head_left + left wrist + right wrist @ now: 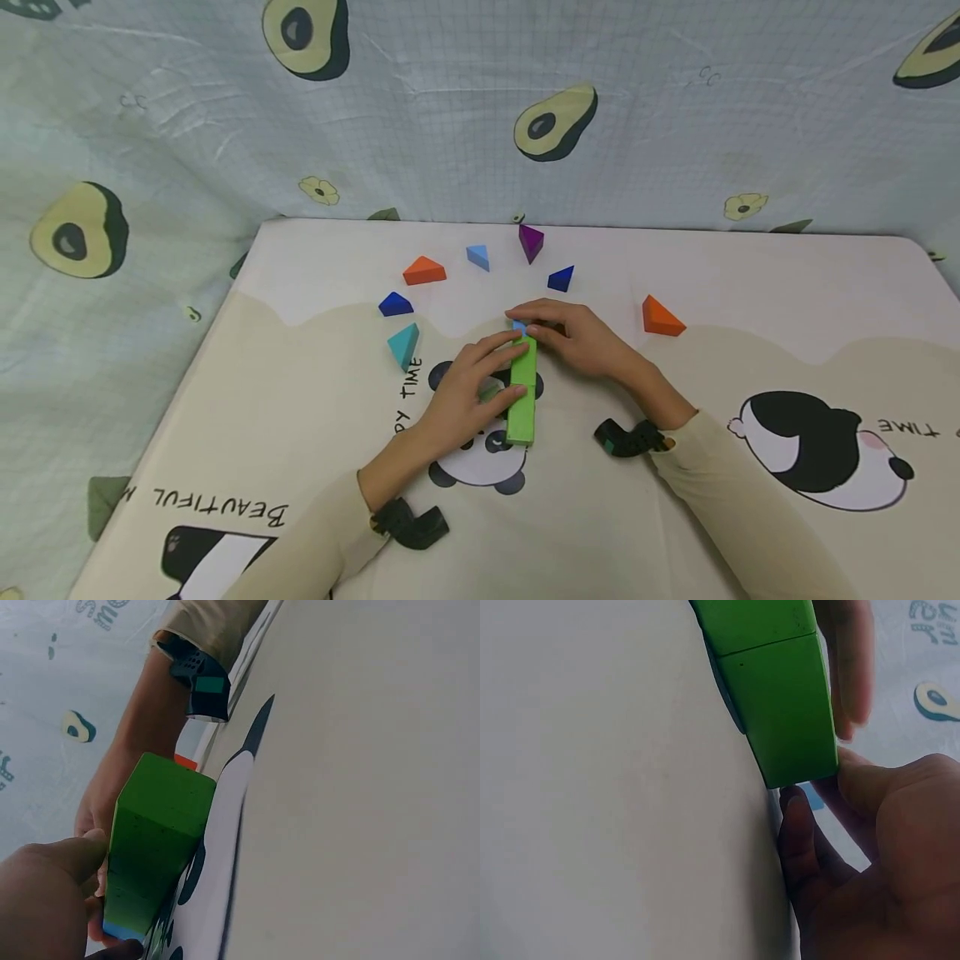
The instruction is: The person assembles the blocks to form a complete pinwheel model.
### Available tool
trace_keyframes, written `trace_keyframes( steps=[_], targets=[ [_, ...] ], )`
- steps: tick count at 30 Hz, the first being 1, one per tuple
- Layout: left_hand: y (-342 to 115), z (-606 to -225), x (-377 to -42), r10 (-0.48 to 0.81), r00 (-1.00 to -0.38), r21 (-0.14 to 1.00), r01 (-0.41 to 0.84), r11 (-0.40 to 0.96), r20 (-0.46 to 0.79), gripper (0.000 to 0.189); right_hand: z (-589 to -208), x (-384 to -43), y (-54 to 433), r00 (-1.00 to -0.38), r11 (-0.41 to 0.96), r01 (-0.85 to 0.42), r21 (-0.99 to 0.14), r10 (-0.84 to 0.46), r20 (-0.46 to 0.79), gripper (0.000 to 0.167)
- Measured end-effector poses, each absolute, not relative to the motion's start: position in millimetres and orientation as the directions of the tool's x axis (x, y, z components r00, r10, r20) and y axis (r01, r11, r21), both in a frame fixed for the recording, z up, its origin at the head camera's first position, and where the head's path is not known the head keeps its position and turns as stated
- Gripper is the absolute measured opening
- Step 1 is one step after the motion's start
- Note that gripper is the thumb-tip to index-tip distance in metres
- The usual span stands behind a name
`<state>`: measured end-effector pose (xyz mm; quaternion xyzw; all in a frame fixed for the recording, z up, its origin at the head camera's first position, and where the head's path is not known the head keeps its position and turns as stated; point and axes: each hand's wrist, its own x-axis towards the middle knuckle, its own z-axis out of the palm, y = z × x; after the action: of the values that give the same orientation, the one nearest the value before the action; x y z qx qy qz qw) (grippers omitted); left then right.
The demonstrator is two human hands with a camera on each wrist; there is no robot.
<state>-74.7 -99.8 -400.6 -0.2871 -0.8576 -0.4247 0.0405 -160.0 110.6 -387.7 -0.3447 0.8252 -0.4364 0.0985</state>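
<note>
Two green blocks (522, 392) lie end to end in a straight bar on the panda print. At the bar's far end sits a small light blue triangular block (518, 326), mostly covered by fingers. My right hand (573, 337) pinches this blue block between thumb and fingers; a sliver of it shows in the right wrist view. My left hand (476, 387) reaches over the bar from the left, its fairly straight fingers and thumb resting on the green blocks, with the fingertips close to the blue block.
Beyond the hands lie loose triangular blocks: orange (424, 271), light blue (478, 257), purple (531, 242) and dark blue (561, 278). Left of the bar are another dark blue (396, 304) and a teal block (403, 346). A second orange block (663, 317) lies to the right.
</note>
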Motion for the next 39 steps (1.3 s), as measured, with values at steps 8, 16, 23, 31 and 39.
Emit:
trace_keyframes(
  steps=[8, 16, 23, 31, 39],
  targets=[
    [-99.0, -402.0, -79.8, 0.449, -0.843, 0.694, 0.513, 0.505, 0.296, 0.051, -386.9, -159.1, 109.0, -0.734, 0.378, -0.495, -0.783, -0.663, 0.144, 0.033],
    [-100.5, -400.8, -80.4, 0.455, -0.844, 0.694, 0.508, 0.509, 0.285, 0.051, -381.3, -157.2, 112.9, -0.76, 0.42, -0.478, -0.772, -0.638, 0.123, 0.036],
    [-100.0, -400.3, -80.6, 0.453, -0.848, 0.7, 0.5, 0.51, 0.276, 0.05, -365.1, -154.1, 135.8, -0.811, 0.465, -0.472, -0.749, -0.562, 0.162, 0.035],
    [-98.7, -401.7, -79.9, 0.453, -0.845, 0.703, 0.505, 0.501, 0.284, 0.051, -351.3, -147.6, 174.5, -0.85, 0.49, -0.506, -0.71, -0.423, 0.315, 0.032],
    [-97.9, -402.3, -79.9, 0.454, -0.839, 0.697, 0.517, 0.497, 0.299, 0.051, -344.5, -138.9, 202.0, -0.882, 0.496, -0.471, -0.73, -0.298, 0.366, 0.031]
  ],
)
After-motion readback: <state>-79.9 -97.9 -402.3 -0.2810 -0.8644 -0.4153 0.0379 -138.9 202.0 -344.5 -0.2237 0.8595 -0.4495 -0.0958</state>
